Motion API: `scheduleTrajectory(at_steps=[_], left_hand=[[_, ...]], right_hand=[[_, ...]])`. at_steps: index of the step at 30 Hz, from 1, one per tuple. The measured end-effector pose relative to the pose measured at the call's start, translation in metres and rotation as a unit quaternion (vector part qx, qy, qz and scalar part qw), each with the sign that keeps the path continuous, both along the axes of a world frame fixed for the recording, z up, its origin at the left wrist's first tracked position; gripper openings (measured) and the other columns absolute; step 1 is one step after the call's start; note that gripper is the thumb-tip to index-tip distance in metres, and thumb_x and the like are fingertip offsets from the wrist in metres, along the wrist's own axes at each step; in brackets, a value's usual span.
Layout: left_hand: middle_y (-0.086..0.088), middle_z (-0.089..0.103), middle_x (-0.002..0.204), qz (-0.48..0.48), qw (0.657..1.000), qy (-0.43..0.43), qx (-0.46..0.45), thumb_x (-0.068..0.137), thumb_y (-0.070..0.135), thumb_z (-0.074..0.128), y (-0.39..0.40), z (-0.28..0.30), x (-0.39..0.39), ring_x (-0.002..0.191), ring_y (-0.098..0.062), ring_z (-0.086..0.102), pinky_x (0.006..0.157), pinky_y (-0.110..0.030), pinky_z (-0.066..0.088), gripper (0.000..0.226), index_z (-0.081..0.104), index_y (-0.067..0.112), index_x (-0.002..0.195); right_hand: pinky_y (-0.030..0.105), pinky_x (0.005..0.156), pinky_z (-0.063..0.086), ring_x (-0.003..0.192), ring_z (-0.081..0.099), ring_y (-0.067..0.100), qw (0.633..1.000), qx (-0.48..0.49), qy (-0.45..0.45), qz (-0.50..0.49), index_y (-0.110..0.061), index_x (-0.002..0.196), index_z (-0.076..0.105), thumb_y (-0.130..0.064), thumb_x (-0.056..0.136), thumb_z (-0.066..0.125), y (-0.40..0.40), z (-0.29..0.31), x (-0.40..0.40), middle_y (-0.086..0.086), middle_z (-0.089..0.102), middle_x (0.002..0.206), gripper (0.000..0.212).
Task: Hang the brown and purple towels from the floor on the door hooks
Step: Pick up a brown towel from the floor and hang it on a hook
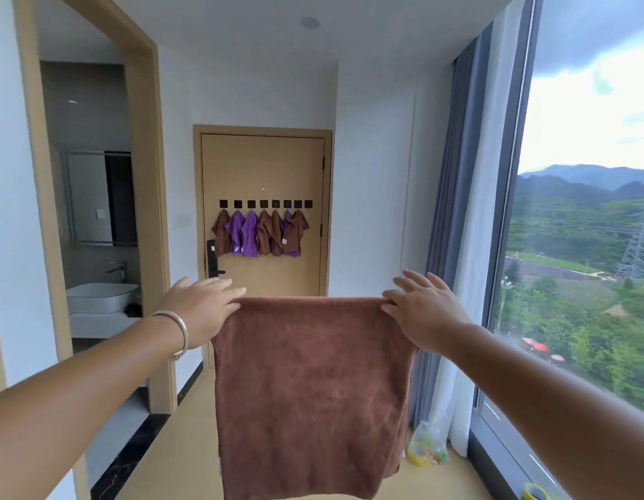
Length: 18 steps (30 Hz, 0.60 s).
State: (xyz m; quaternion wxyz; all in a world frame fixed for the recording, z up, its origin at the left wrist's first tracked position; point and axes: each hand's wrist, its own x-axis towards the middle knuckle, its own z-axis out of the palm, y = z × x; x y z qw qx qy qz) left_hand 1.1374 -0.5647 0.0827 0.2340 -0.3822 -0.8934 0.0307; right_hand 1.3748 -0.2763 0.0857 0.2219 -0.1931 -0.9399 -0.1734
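Note:
A large brown towel [309, 391] hangs spread out in front of me. My left hand [201, 304] pinches its top left corner and my right hand [421, 308] pinches its top right corner, the other fingers stretched out. Straight ahead stands a tan door [266, 167] with a row of black hooks [264, 203]. Several brown towels [264, 232] and purple towels [250, 234] hang from those hooks. The hook at the far right [308, 203] carries nothing.
A bathroom doorway with a white basin [102, 297] opens on the left. A tall window [583, 211] with grey curtains [454, 211] runs along the right. A plastic bag [426, 445] lies on the floor by the curtain. The door's black handle lock [212, 258] sits at its left edge.

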Motion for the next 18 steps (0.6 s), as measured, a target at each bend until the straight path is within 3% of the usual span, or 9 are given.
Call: scheduleTrajectory(at_steps=[18], left_hand=[[0.006,0.02,0.158,-0.018,0.999,-0.038,0.022,0.103,0.041,0.018,0.127,0.013,-0.245,0.144,-0.013,0.021,0.117,-0.043,0.013,0.044,0.03,0.04,0.146]], right_hand=[[0.041,0.117,0.019,0.146,0.017,0.018,0.998,0.015,-0.04,-0.046,-0.037,0.139,0.045,-0.05,0.101,0.019,0.122,0.017,-0.247,-0.006,0.037,0.151,0.047]])
